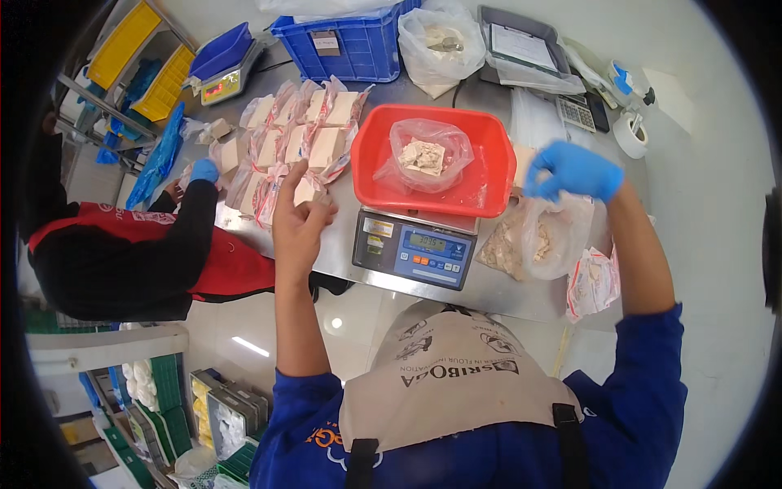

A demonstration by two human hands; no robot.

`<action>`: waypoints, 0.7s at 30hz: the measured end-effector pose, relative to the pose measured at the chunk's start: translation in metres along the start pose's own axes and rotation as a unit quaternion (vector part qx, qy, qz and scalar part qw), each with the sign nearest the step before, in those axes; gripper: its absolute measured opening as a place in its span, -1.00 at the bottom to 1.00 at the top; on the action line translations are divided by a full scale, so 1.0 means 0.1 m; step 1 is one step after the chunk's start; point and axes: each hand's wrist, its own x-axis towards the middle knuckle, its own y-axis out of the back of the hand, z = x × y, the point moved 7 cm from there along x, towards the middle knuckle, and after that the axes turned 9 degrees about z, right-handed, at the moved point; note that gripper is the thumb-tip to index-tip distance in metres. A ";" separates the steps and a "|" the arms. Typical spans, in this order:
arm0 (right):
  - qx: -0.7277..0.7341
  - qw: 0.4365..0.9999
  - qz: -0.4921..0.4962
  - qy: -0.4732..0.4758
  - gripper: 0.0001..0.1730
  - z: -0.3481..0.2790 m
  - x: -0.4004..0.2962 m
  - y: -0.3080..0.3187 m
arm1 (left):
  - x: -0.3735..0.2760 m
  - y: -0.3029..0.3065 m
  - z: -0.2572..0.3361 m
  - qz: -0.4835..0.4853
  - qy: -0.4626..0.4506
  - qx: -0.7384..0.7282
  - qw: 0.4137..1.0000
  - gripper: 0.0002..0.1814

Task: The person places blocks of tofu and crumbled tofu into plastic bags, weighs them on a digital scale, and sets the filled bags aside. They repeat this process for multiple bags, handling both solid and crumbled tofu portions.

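My bare left hand (299, 223) is raised beside the rows of pale blocks in printed wrappers (327, 147), index finger extended and thumb apart, holding nothing. My right hand (574, 171), in a blue glove, hovers right of the red plastic tray (432, 203) with its fingers curled; whether something small is pinched there cannot be told. The tray rests on a digital scale (415, 247) with a lit display. Inside it lies an open clear plastic bag (397, 177) with crumbled pale pieces (423, 157). Below my right hand are another open bag (559, 244) and a bag of crumbs (504, 244).
At left, a co-worker in a red apron (229, 263) has a gloved hand (204, 170) at the blocks. Behind stand a second scale (223, 85), a blue crate (342, 55) and a white bag (441, 52). A crumpled wrapper (592, 284), calculator (576, 114) and tape roll (629, 134) are rightward.
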 end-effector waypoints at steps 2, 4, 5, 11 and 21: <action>-0.063 0.994 -0.015 -0.084 -0.87 0.36 -0.37 -0.09 | -0.01 0.08 -0.11 0.000 0.005 0.007 1.000 -0.31; -0.114 0.981 -0.006 -0.154 -0.85 0.73 -0.57 -0.22 | -0.01 0.07 -0.19 -0.001 0.005 0.008 1.000 -0.31; -0.118 0.977 0.010 -0.178 -0.83 0.92 -0.61 -0.32 | 0.00 0.04 -0.21 -0.002 0.001 0.007 1.000 -0.30; -0.283 0.947 0.152 0.007 -0.80 1.19 -0.73 -0.71 | 0.08 -0.60 -0.05 -0.101 -0.108 0.086 0.985 -0.33; -0.028 0.934 0.318 0.159 -0.85 -0.50 0.83 -0.62 | 0.00 -0.88 0.24 -0.079 -0.152 0.141 0.975 -0.37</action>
